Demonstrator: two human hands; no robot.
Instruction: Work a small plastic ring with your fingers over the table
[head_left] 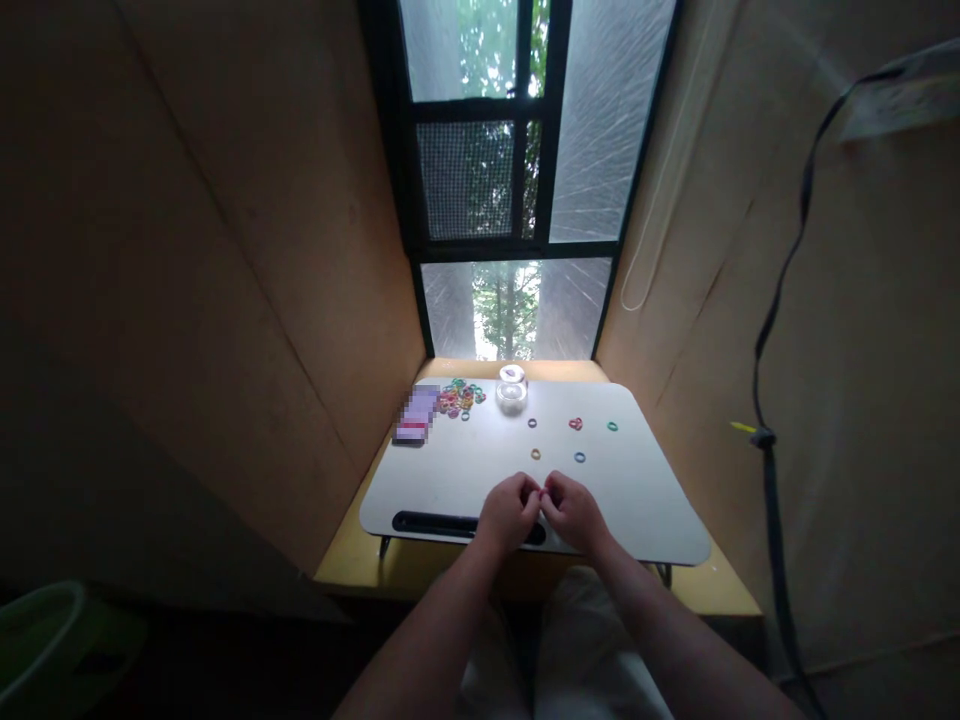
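Note:
My left hand (510, 511) and my right hand (574, 510) meet over the near edge of a small white lap table (450, 470). Both have their fingers curled in a pinch, fingertips touching each other around something tiny and reddish that I cannot make out. Several small coloured rings lie loose on the table beyond my hands: an orange one (535, 454), a blue one (580, 457), a purple one (532, 423), a red one (575, 424) and a green one (613, 426). A pile of coloured rings (460, 397) sits at the far left.
A small clear jar (511, 397) and its round lid (511, 374) stand at the table's far edge. A purple box (417, 414) lies at the far left corner. Brown board walls close in on both sides, a window is ahead. A black cable (772, 480) hangs at the right.

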